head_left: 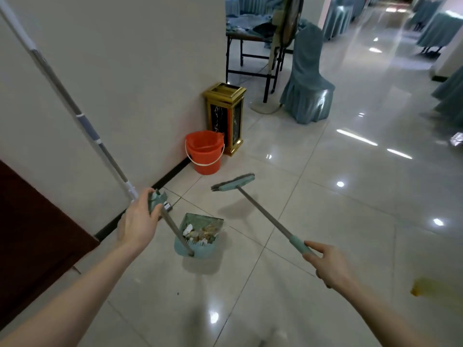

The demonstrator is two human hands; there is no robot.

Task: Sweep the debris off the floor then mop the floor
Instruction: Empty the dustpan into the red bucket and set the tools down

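Note:
My left hand [140, 219] grips the teal top of the dustpan's grey handle. The teal dustpan [198, 246] hangs below it, just over the tiled floor, and holds paper scraps and brown debris [203, 232]. My right hand [330, 265] holds the teal grip of the broom, whose grey stick runs up and left to the teal brush head [233, 183], lifted off the floor. A mop handle [82, 121] leans against the white wall on the left. A yellow-brown stain [426, 289] marks the floor at the right.
An orange bucket [205, 152] stands at the wall, next to a gold and black bin [225, 116]. Behind are a dark-legged table [250, 56], a fan base [265, 106] and a chair in a blue cover [307, 78]. More covered chairs line the right. A crumpled foil piece [457, 140] lies far right.

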